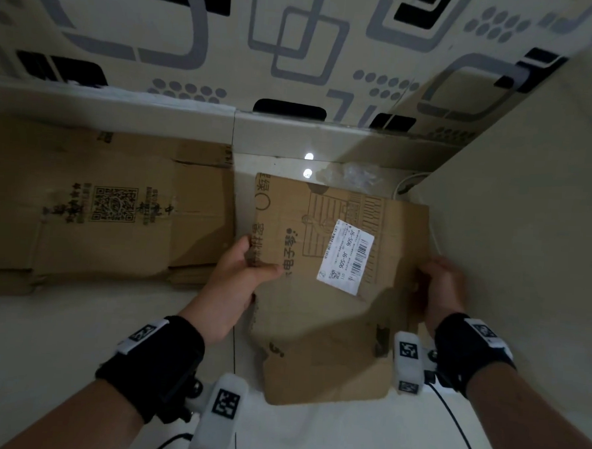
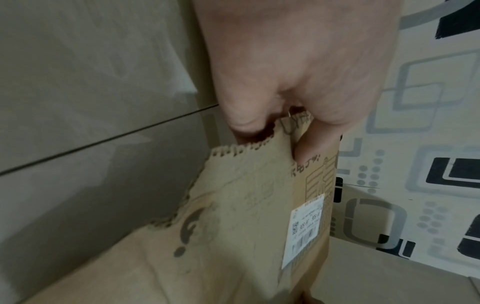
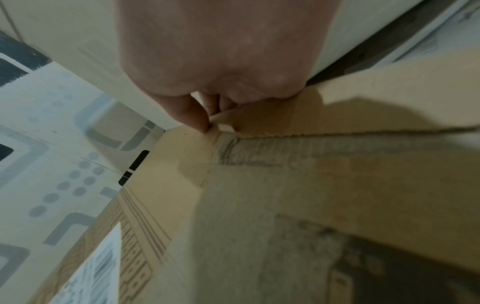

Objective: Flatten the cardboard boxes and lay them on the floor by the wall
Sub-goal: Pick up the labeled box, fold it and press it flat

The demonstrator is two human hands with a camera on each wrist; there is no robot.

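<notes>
Pale floor tiles [image 1: 311, 438] run up to a patterned wall [image 1: 296, 52]. Nearest, the left hand [image 1: 240, 273] and right hand [image 1: 442, 283] each pinch an opposite edge of a flattened box [image 1: 317, 314] — probably to steer it down beside the flattened pile [image 1: 100, 207] lying along the wall's foot.

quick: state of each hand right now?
Left hand: closed, thumb on top, gripping the left edge of the flattened cardboard box.
Right hand: closed, gripping the same box's right edge.
</notes>
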